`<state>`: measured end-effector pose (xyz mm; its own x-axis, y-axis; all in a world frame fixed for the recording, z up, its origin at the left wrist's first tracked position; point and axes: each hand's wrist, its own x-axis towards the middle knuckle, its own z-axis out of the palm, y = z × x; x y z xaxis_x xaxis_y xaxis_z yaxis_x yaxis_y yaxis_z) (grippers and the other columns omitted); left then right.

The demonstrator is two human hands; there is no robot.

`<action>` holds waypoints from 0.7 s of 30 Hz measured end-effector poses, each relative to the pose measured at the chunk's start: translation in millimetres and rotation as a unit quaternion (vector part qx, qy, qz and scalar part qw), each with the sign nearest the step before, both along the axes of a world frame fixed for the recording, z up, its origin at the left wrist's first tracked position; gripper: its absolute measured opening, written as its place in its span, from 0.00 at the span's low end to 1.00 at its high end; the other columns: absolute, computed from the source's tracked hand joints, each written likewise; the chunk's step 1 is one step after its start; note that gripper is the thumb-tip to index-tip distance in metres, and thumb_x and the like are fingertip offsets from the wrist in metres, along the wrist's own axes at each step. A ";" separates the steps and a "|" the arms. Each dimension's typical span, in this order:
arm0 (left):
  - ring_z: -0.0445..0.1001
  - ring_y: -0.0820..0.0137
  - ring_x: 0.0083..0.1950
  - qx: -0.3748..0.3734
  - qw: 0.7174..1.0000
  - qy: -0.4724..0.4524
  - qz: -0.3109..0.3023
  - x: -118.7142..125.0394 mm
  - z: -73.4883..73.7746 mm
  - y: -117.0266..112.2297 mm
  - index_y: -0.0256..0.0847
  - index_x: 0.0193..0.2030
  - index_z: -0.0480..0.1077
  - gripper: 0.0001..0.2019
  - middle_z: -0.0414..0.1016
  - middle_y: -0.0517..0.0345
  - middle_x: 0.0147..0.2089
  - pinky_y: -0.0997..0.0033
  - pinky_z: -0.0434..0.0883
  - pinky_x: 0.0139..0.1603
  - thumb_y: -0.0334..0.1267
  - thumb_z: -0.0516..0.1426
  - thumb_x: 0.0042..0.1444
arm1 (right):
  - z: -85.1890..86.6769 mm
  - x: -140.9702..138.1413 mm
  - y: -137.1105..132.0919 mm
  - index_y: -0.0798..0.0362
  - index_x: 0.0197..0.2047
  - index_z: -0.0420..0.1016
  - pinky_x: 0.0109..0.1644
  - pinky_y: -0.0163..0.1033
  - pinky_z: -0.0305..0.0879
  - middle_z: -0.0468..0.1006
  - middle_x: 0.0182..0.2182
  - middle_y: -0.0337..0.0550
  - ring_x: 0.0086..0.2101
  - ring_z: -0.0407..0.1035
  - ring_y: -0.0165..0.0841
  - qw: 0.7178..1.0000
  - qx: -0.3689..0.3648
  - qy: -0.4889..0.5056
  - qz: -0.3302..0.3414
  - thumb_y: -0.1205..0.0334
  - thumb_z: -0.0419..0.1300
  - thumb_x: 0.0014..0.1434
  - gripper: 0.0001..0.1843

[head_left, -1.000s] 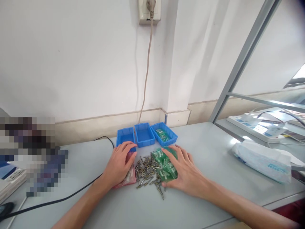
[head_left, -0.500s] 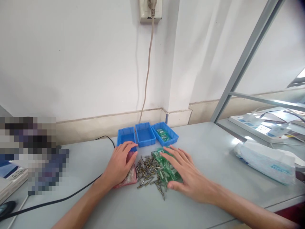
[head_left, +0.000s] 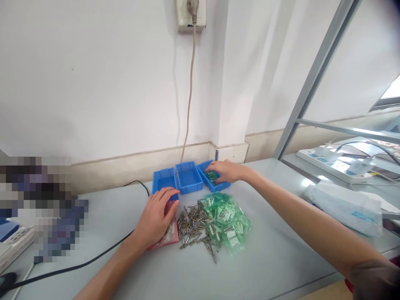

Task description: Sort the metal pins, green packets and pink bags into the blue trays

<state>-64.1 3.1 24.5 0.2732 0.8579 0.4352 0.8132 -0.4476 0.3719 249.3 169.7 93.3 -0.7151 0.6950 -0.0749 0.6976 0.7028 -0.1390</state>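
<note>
Right hand (head_left: 227, 170), the nearer, reaches directly above green packets (head_left: 211, 177) in the rightmost bin (head_left: 221, 186), its grip's pinch impossible to tell; left hand (head_left: 158, 216), thumb spread, rests over the red bag (head_left: 170, 236)

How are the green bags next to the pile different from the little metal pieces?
The green bags are see-through plastic, while the metal pieces are thin, shiny rods. Each of the green bags is bigger than one of the metal pieces. The green bags have small things inside; the metal pieces lie loose. Both are heaped on the grey table.
</note>
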 end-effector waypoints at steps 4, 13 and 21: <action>0.71 0.54 0.68 -0.002 1.000 -0.001 0.000 1.8 1.5 -0.8 0.50 0.64 0.72 0.15 0.74 0.51 0.67 0.43 0.67 0.71 0.46 0.51 0.78 | -5.8 -12.5 10.0 0.48 0.66 0.76 0.63 0.57 0.63 0.75 0.66 0.56 0.60 0.71 0.58 0.997 -0.012 -0.072 -0.004 0.67 0.76 0.51 0.39; 0.72 0.54 0.67 0.004 1.000 0.000 0.002 1.1 0.7 -0.8 0.51 0.64 0.72 0.16 0.74 0.51 0.67 0.43 0.68 0.71 0.46 0.51 0.78 | -4.4 -16.5 13.6 0.50 0.57 0.79 0.60 0.55 0.61 0.79 0.56 0.55 0.55 0.73 0.56 0.994 -0.002 -0.109 -0.013 0.58 0.77 0.52 0.29; 0.72 0.54 0.67 -0.008 1.000 0.002 0.005 1.2 2.2 -1.5 0.52 0.64 0.72 0.16 0.74 0.53 0.67 0.43 0.68 0.70 0.47 0.50 0.78 | -5.0 -16.3 7.0 0.52 0.56 0.77 0.59 0.55 0.60 0.79 0.54 0.56 0.53 0.74 0.55 0.993 0.005 -0.111 -0.030 0.57 0.74 0.58 0.25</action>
<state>-62.9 1.7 26.7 0.2655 0.8677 0.4201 0.8194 -0.4328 0.3759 233.0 176.6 88.4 -0.6385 0.7376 -0.2196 0.7513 0.6593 0.0297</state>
